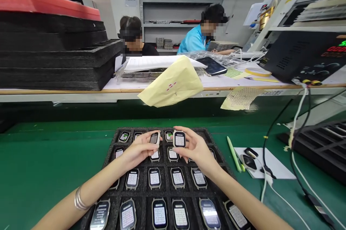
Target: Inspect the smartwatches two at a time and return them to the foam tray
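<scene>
A black foam tray (143, 193) with square compartments lies on the green bench, filled with rows of strapless smartwatches, many with lit white screens. My left hand (141, 147) grips one smartwatch (154, 138) by its edges above the back rows, its screen darker. In my right hand (196, 147), a second smartwatch (180, 139) is pinched between thumb and fingers, its white screen with dark lines facing me. The two watches are held apart, side by side. Beneath them, more watches sit in the tray, such as a watch (172, 154); my hands partly cover others.
Right of the tray lie a green pen (234, 154) and white paper (282, 168) with a watch (249, 162) and cables. Black foam trays (48, 57) are stacked on the raised shelf. A power supply (302, 57) stands right. Two people sit beyond.
</scene>
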### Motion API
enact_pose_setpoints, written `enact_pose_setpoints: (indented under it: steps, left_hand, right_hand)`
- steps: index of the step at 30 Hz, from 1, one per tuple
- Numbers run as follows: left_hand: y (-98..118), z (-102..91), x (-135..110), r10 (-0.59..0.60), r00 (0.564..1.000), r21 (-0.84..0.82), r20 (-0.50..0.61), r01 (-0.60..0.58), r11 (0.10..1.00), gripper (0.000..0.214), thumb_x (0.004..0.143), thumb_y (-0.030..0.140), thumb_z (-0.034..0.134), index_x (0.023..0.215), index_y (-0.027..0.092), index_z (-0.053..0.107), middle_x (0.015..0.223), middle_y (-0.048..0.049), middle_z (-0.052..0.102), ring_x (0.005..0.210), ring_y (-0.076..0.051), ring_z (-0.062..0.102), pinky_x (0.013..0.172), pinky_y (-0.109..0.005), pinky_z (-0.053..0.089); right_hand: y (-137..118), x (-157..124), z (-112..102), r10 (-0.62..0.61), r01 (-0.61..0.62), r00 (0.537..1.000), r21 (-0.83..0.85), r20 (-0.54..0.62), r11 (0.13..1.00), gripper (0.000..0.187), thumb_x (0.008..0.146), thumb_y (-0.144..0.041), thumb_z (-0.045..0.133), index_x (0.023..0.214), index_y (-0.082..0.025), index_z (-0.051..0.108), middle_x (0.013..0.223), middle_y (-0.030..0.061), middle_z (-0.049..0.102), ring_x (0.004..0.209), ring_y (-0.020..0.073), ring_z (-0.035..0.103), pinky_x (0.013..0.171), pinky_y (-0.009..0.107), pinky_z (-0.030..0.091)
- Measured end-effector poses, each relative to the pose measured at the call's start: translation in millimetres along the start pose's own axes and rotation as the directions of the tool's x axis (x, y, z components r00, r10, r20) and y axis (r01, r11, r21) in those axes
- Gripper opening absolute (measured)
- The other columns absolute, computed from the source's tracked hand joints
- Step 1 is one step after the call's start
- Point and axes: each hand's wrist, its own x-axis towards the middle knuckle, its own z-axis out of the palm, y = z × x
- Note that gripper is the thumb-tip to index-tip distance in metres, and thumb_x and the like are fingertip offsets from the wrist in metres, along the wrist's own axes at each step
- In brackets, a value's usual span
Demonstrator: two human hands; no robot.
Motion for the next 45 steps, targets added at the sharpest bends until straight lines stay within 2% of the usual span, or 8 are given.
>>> enact_pose_setpoints:
  steps: [7, 11, 16, 23, 27, 34, 40, 45]
  left_hand:
    - [-7.2, 0.8, -3.5, -0.03, 0.999, 0.04, 0.041, 0.028, 0.999, 0.043, 0.065, 0.009, 0.074, 0.106, 0.017, 0.061, 0.088, -0.0029, 0.061, 0.068, -0.01, 0.06, 0.059, -0.02, 0.044]
    - [-8.2, 2.2, -4.6, -0.041, 0.999, 0.058, 0.015, 0.04, 0.997, 0.053, 0.066, 0.01, 0.074, 0.115, 0.017, 0.057, 0.095, -0.0066, 0.064, 0.066, -0.007, 0.057, 0.051, -0.016, 0.038]
    - [-10.1, 3.5, -4.6, -0.039, 0.999, 0.11, 0.032, 0.035, 0.993, 0.044, 0.067, 0.013, 0.075, 0.108, 0.014, 0.06, 0.084, -0.0034, 0.062, 0.059, -0.006, 0.057, 0.048, -0.016, 0.039]
    - [-13.8, 3.6, -7.4, -0.05, 0.999, 0.016, -0.01, 0.05, 0.999, 0.061, 0.062, 0.007, 0.076, 0.117, 0.018, 0.053, 0.096, -0.0066, 0.065, 0.092, -0.024, 0.067, 0.085, -0.035, 0.049]
    - [-9.1, 5.8, -9.6, -0.053, 0.999, -0.06, 0.001, 0.053, 0.997, 0.048, 0.064, 0.006, 0.07, 0.109, 0.018, 0.057, 0.11, -0.0112, 0.064, 0.096, -0.026, 0.065, 0.089, -0.039, 0.046]
    - [-3.6, 11.3, -12.5, -0.095, 0.992, -0.142, 0.086, 0.106, 0.984, 0.035, 0.071, 0.013, 0.057, 0.105, 0.021, 0.06, 0.119, -0.0087, 0.06, 0.09, -0.02, 0.065, 0.08, -0.034, 0.048]
    - [-4.8, 23.5, -18.0, 0.037, 0.999, -0.006, -0.024, -0.037, 0.999, 0.038, 0.075, 0.015, 0.057, 0.113, 0.019, 0.057, 0.102, -0.0094, 0.064, 0.092, -0.026, 0.065, 0.089, -0.047, 0.047]
    - [-8.0, 25.4, -18.3, 0.096, 0.994, 0.126, -0.057, -0.088, 0.988, 0.042, 0.079, 0.032, 0.063, 0.118, 0.018, 0.054, 0.103, -0.0115, 0.064, 0.086, -0.025, 0.067, 0.079, -0.043, 0.053]
  right_hand:
    - [6.0, -7.8, 3.0, 0.037, -0.037, 0.999, -0.004, -0.028, 0.999, 0.048, 0.068, -0.02, 0.078, 0.107, -0.022, 0.05, 0.09, 0.0041, 0.061, 0.045, 0.0068, 0.045, 0.032, 0.014, 0.034]
    - [7.6, -9.6, 1.9, 0.035, -0.036, 0.999, 0.045, 0.013, 0.998, 0.05, 0.071, -0.023, 0.076, 0.113, -0.021, 0.048, 0.096, 0.0065, 0.061, 0.053, 0.0091, 0.049, 0.035, 0.014, 0.038]
    - [7.3, -11.1, -1.3, 0.037, -0.041, 0.999, 0.107, 0.039, 0.993, 0.047, 0.075, -0.026, 0.074, 0.115, -0.02, 0.049, 0.099, 0.0079, 0.06, 0.051, 0.0081, 0.047, 0.038, 0.017, 0.042]
    - [5.8, -10.7, -2.2, 0.023, -0.028, 0.999, 0.118, 0.04, 0.993, 0.043, 0.077, -0.023, 0.07, 0.116, -0.021, 0.051, 0.097, 0.0078, 0.061, 0.056, 0.0126, 0.054, 0.039, 0.019, 0.045]
    - [7.5, -10.7, -2.4, -0.006, 0.006, 1.0, 0.066, 0.0, 0.998, 0.035, 0.082, -0.032, 0.064, 0.113, -0.02, 0.054, 0.079, 0.0049, 0.061, 0.055, 0.0165, 0.057, 0.037, 0.022, 0.046]
    - [8.2, -12.9, -0.9, -0.069, 0.061, 0.992, -0.071, -0.108, 0.996, 0.032, 0.084, -0.039, 0.065, 0.107, -0.019, 0.057, 0.076, 0.0047, 0.063, 0.045, 0.0142, 0.056, 0.034, 0.021, 0.04]
    - [9.8, -12.9, -4.7, -0.077, 0.073, 0.994, -0.053, -0.076, 0.996, 0.028, 0.088, -0.039, 0.06, 0.108, -0.019, 0.056, 0.085, 0.0083, 0.066, 0.046, 0.0158, 0.058, 0.034, 0.022, 0.04]
    - [11.6, -12.2, -6.3, -0.053, 0.05, 0.996, -0.043, -0.078, 0.998, 0.031, 0.086, -0.041, 0.062, 0.107, -0.02, 0.056, 0.086, 0.0087, 0.066, 0.047, 0.0166, 0.058, 0.034, 0.023, 0.04]
